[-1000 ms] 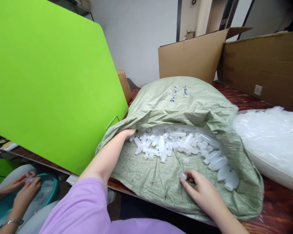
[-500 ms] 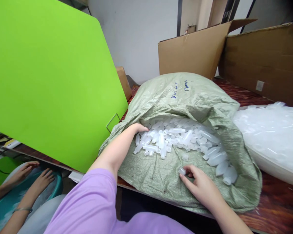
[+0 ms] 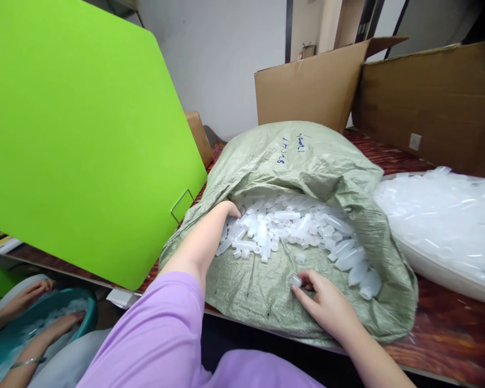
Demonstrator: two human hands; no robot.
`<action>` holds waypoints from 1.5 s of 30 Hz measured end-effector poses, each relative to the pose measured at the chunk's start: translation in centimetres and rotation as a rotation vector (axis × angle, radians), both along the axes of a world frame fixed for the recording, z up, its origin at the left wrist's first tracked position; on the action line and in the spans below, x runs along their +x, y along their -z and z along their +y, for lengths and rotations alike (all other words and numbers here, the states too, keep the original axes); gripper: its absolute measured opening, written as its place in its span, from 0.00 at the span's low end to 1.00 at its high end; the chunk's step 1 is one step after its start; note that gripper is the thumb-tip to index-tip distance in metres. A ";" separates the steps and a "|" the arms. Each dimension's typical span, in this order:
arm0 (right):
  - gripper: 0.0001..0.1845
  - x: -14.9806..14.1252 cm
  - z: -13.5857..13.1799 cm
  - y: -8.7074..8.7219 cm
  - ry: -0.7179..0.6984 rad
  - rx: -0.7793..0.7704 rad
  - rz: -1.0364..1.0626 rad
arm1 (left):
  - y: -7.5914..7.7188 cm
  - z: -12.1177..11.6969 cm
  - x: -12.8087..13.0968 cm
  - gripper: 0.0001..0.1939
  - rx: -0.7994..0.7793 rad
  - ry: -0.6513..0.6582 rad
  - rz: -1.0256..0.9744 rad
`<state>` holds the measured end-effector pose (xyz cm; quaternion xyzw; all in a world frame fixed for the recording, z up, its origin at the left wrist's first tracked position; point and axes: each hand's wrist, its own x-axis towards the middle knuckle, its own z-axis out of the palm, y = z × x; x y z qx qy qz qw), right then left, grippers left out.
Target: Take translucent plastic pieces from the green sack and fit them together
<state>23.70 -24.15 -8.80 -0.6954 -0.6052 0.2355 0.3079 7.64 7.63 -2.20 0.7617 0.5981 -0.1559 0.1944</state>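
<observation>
A pale green woven sack [image 3: 250,285] lies with its mouth spread toward me. Many small translucent plastic bottles [image 3: 262,231] are heaped inside it. My left hand [image 3: 231,209] reaches in at the left of the opening; its fingers are hidden among the bottles and the sack's fold. Over the front flap, my right hand [image 3: 325,302] pinches a small translucent cylindrical piece [image 3: 296,280] between thumb and fingertips. Just beyond it, a similar loose short piece [image 3: 300,258] rests on the flap.
A large tub [image 3: 436,269] heaped with translucent pieces stands right of the sack on the wood-patterned table [image 3: 448,334]. Cardboard boxes [image 3: 307,89] stand behind. A bright green board [image 3: 84,124] leans at left. Another person's hands [image 3: 60,326] work in a teal basin [image 3: 91,315].
The view has shifted slightly, so the sack and boxes appear further left. My left hand sits a little deeper in the sack opening. The other person's hand has lowered into the basin.
</observation>
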 end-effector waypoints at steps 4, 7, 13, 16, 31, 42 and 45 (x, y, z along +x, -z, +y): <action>0.13 0.1 0.0 -0.1 -0.003 0.011 0.019 | -0.4 -0.7 -1.1 0.15 -0.057 0.021 0.087; 0.13 0.1 0.0 -0.1 -0.005 0.007 0.014 | -0.5 -1.6 -2.6 0.17 0.007 0.065 0.073; 0.14 0.1 0.0 0.0 0.002 -0.014 -0.004 | 0.2 -2.5 -4.2 0.25 0.127 0.070 0.029; 0.15 0.2 0.0 -0.1 0.013 -0.023 0.007 | 0.5 -2.8 -4.4 0.26 0.166 0.071 0.009; 0.16 0.1 -0.5 0.1 0.072 0.029 0.100 | 1.3 -3.6 -6.1 0.22 0.229 0.022 -0.056; 0.16 0.1 -0.4 0.2 0.095 0.101 0.119 | -0.1 -7.9 -6.4 0.23 0.517 0.120 -0.192; 0.17 0.1 -0.5 0.2 0.133 0.171 0.130 | -1.0 -10.9 -5.7 0.24 0.574 0.260 -0.279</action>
